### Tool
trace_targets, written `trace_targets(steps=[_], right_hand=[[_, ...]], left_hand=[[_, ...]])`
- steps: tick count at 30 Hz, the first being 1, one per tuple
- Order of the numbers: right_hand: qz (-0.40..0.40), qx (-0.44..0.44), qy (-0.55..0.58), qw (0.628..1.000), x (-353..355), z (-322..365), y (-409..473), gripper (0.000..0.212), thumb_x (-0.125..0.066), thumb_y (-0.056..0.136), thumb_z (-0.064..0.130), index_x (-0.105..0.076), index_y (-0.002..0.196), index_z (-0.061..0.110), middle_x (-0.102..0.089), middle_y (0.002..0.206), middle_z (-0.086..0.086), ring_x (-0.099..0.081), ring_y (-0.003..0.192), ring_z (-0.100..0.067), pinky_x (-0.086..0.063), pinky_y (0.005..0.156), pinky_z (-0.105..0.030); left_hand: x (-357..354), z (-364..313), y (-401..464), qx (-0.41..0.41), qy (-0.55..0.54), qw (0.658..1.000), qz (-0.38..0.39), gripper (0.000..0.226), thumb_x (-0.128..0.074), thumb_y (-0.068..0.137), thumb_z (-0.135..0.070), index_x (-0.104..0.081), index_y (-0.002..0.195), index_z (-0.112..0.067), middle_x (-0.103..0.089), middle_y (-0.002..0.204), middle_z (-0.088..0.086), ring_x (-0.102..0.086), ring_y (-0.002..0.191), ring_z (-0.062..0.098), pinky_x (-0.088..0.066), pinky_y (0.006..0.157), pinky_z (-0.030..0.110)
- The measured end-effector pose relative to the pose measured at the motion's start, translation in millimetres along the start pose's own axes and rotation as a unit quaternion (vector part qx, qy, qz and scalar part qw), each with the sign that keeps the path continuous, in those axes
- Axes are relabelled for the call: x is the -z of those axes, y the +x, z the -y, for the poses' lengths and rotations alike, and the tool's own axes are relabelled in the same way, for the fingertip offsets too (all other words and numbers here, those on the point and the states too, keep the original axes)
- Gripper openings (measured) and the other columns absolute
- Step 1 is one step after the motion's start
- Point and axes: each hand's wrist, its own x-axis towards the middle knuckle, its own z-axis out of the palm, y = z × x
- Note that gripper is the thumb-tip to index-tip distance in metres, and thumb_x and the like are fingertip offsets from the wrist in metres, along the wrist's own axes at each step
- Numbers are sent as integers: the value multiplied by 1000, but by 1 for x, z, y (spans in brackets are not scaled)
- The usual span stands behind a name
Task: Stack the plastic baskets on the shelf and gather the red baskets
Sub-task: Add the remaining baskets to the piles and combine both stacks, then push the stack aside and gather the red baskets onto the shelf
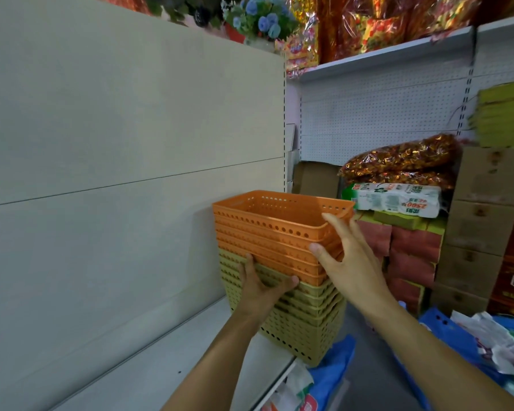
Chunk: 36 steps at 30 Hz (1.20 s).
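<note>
A nested stack of perforated plastic baskets stands at the right end of the grey shelf (149,372), its corner jutting past the shelf edge. Several orange baskets (267,223) sit on top of several tan baskets (303,327). My left hand (261,287) grips the near side of the stack where orange meets tan, thumb across the front. My right hand (349,262) holds the near right corner of the orange baskets, fingers along the side and thumb on the front.
A plain panel wall backs the shelf on the left. Behind the stack are cardboard boxes (481,221), red packs (413,256), a white paper pack (398,200) and a bag of red-gold sweets (404,161). Blue bags (333,372) lie on the floor below.
</note>
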Motion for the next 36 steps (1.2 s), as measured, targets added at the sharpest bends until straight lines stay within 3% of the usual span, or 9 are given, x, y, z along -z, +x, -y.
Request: trace_targets(steps=[9, 14, 20, 22, 24, 26, 28, 30, 36], right_hand=[[45, 23, 25, 998, -6, -71, 80, 59, -56, 90, 43, -29, 142, 42, -33, 145, 1, -39, 129, -18, -36, 93, -33], [43, 34, 15, 998, -12, -95, 103, 58, -53, 89, 46, -26, 141, 43, -32, 142, -1, -43, 126, -23, -43, 92, -39], [35, 48, -17, 998, -14, -107, 108, 60, -48, 90, 50, -20, 143, 45, -21, 150, -4, -31, 133, -31, -41, 95, -46], [44, 51, 1, 998, -15, -108, 106, 64, -48, 91, 49, -14, 145, 48, -15, 154, -4, -25, 137, -33, -38, 99, -49], [65, 49, 34, 996, -16, -111, 102, 71, -48, 92, 47, -3, 146, 50, -3, 160, -2, -15, 144, -31, -31, 107, -53], [80, 44, 71, 993, -16, -114, 93, 77, -50, 92, 44, 4, 147, 48, 4, 162, 1, -6, 147, -26, -22, 112, -51], [87, 47, 89, 991, -19, -117, 75, 75, -50, 94, 38, 0, 150, 40, 1, 162, 4, -5, 147, -16, -16, 113, -39], [87, 66, 89, 990, -23, -118, 51, 68, -50, 94, 35, -12, 151, 34, -7, 161, 7, -10, 145, -9, -15, 111, -30], [116, 142, 87, 979, -36, -98, -29, 46, -46, 95, 34, -43, 140, 27, -42, 147, 6, -36, 133, -10, -31, 107, -31]], left_hand=[[-49, -4, 85, 31, -16, 999, -4, 148, -89, 38, -63, 6, 150, -42, -4, 162, -7, -18, 146, 17, -28, 116, 49], [-63, 1, 114, 19, -14, 1000, -14, 139, -91, 42, -58, -2, 148, -47, -21, 157, -8, -29, 141, 16, -34, 113, 49], [-68, 1, 127, 26, -10, 1000, -14, 134, -92, 46, -53, -5, 147, -49, -32, 154, -8, -36, 137, 15, -39, 110, 47], [-70, -3, 120, 13, 9, 1000, -12, 118, -88, 59, -47, -12, 149, -40, -38, 145, -13, -37, 133, 10, -40, 108, 34], [-75, -10, 106, -22, 52, 998, -19, 81, -76, 78, -41, -28, 143, -37, -45, 131, -18, -41, 127, 6, -39, 92, 10], [-78, -14, 86, -55, 113, 992, -35, 61, -64, 88, -42, -33, 140, -39, -44, 133, -21, -41, 129, 3, -33, 83, -3], [-75, -13, 64, -78, 155, 983, -51, 66, -58, 90, -48, -28, 147, -36, -35, 145, -20, -32, 136, 2, -26, 98, 3], [-70, -10, 38, -78, 201, 973, -79, 73, -55, 88, -56, -24, 150, -36, -29, 154, -13, -25, 142, 5, -23, 111, 21], [-42, 0, -70, -90, 316, 921, -211, 64, -51, 89, -56, -35, 145, -30, -45, 146, -8, -38, 134, 6, -28, 105, 20]])
